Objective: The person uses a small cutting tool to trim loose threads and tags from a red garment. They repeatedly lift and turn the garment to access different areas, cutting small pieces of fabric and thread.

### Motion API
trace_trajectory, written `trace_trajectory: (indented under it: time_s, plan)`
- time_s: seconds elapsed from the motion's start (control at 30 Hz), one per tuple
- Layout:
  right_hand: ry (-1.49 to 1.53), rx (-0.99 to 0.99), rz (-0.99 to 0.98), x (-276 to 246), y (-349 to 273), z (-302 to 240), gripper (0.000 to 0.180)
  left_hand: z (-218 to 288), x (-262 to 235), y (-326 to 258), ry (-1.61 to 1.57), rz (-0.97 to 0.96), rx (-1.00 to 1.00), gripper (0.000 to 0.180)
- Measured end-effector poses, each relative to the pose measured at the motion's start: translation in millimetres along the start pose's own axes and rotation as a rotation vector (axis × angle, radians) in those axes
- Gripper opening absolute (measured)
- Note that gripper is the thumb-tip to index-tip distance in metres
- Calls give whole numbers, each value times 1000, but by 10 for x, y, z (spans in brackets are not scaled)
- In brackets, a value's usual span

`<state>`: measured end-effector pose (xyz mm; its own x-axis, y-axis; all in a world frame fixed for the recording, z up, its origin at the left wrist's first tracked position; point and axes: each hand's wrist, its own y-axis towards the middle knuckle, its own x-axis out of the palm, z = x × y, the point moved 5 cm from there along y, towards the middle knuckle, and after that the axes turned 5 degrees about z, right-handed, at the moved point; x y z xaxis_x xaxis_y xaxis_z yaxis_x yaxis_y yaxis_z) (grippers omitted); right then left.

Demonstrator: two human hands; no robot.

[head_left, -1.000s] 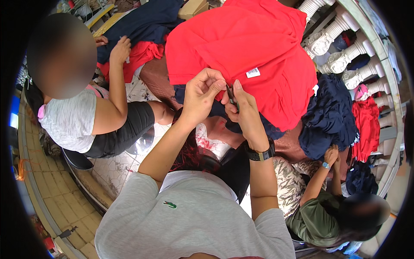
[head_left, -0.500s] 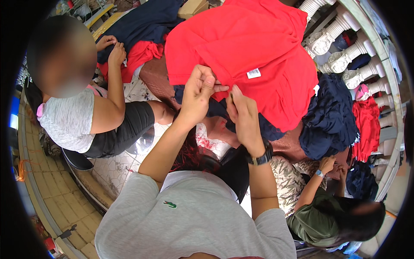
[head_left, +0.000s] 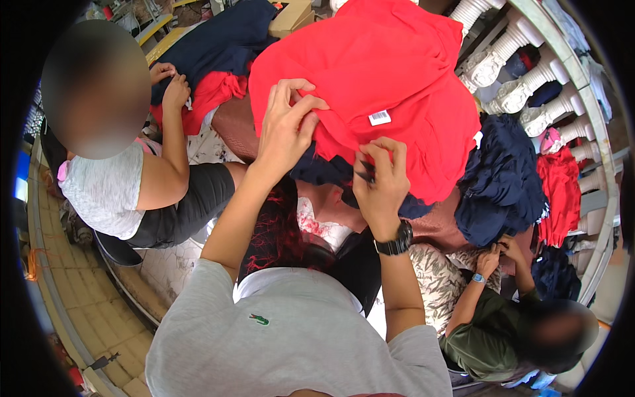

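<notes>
A red garment (head_left: 370, 73) with a white label (head_left: 380, 118) is spread over the pile before me. My left hand (head_left: 286, 126) is at its near left edge, thumb and fingers curved and apart over the cloth; no fold shows pinched between them. Just below the near edge of the garment, my right hand (head_left: 382, 182) holds a small dark pointed tool that looks like thread snips (head_left: 364, 171), partly hidden by the fingers. Loose red threads (head_left: 281, 228) lie on my dark-clothed lap.
Navy garments (head_left: 503, 178) are heaped at right, beside red cloth (head_left: 559, 195) and a white baluster railing (head_left: 506, 86). A person (head_left: 106, 185) at left handles navy and red cloth. Another person (head_left: 489, 337) works at lower right. A cardboard box (head_left: 290, 18) stands at the back.
My hands have moved apart: the left went up and left, its fingers spreading, while the right dropped a little lower with the snips now showing. The garment has shifted slightly left.
</notes>
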<state>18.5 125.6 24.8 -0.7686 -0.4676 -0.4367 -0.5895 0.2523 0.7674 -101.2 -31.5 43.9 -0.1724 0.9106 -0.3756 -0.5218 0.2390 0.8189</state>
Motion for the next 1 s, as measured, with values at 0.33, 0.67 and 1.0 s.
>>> trace_trajectory:
  time_s: [0.33, 0.67, 1.0]
  plan:
    - [220, 330, -26, -590, 533, 340, 17, -22, 12, 632, -58, -76, 86, 10]
    - [103, 156, 59, -531, 464, -58, 18, 468, 357, 416, -455, -391, -127, 35]
    - [63, 284, -25, -301, 268, 378, 14, 93, 664, 302, -470, -348, -144, 15]
